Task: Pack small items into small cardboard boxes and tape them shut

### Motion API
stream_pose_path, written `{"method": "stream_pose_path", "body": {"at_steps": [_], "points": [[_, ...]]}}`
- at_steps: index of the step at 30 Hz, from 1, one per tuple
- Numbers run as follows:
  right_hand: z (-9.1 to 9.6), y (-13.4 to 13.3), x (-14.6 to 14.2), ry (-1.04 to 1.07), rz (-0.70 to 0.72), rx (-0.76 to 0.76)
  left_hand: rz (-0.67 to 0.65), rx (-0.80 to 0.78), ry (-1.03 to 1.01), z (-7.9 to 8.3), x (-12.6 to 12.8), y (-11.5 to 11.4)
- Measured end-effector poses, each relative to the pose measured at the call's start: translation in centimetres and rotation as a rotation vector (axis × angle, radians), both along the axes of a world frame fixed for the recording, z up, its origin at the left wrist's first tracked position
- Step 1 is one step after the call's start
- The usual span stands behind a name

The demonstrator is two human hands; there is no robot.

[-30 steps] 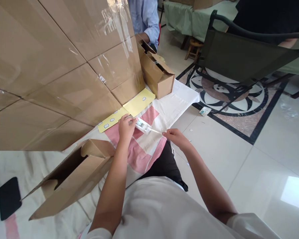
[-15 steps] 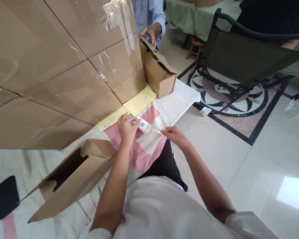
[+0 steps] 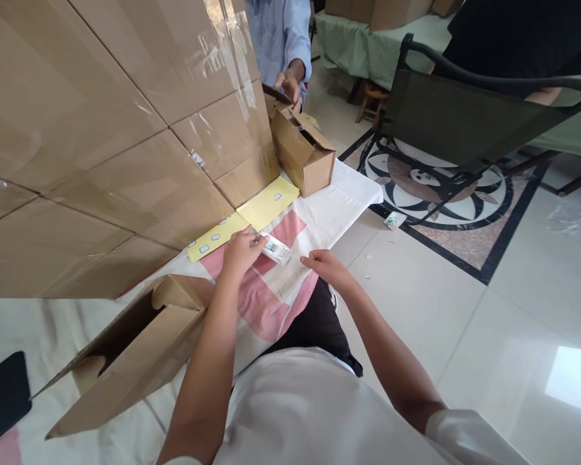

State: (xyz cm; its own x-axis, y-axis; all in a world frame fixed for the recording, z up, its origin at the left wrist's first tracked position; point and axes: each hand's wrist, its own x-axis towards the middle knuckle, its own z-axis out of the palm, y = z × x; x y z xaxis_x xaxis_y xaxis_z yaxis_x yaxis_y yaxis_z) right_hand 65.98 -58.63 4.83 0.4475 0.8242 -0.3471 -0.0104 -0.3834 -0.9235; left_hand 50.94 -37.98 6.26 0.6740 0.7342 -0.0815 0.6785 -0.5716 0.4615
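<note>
My left hand (image 3: 242, 253) is closed on one end of a small white packet (image 3: 276, 249) with a printed label, held over the pink-and-cream tablecloth (image 3: 259, 307). My right hand (image 3: 325, 266) is pinched just beyond the packet's other end. A thin pale strip (image 3: 296, 256) runs faintly between the packet and the right fingertips. Behind the left hand lie yellow sheets (image 3: 266, 201) bearing several small white stickers. An open cardboard box (image 3: 140, 361) stands beside my left forearm, its flaps raised.
Stacked taped cartons (image 3: 126, 148) rise at the left. A co-worker's hand (image 3: 293, 89) is at a smaller cardboard box (image 3: 303, 152) on the far table end. A black phone (image 3: 7, 395) lies at the left. A folding chair (image 3: 469, 116) stands on the tiled floor at the right.
My right hand has moved left, closer to the packet, and the strip between shows less. The co-worker's hand has shifted down behind the far box. The view has turned slightly.
</note>
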Motion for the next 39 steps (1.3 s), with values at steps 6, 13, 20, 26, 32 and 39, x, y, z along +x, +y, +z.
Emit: {"method": "stream_pose_path", "body": {"at_steps": [6,13,20,26,32,39], "points": [[-0.1,0.0,0.0,-0.008,0.004,-0.032,0.027,-0.059,-0.083,-1.0,0.0,0.3],[-0.2,0.8,-0.1,-0.079,-0.005,-0.032,0.218,0.141,-0.168,-1.2,0.2,-2.5],[-0.1,1.9,-0.3,-0.112,-0.001,-0.023,0.229,0.189,-0.120,-0.3,0.4,-2.8],[-0.1,2.3,-0.7,-0.088,0.010,-0.022,0.110,0.143,-0.051,0.0,0.1,-1.8],[0.4,2.8,-0.9,-0.090,0.013,-0.022,0.116,-0.053,-0.137,-1.2,0.1,0.1],[0.3,3.3,-0.8,-0.086,0.020,-0.036,0.180,-0.049,-0.175,-1.8,0.4,-0.2]]}}
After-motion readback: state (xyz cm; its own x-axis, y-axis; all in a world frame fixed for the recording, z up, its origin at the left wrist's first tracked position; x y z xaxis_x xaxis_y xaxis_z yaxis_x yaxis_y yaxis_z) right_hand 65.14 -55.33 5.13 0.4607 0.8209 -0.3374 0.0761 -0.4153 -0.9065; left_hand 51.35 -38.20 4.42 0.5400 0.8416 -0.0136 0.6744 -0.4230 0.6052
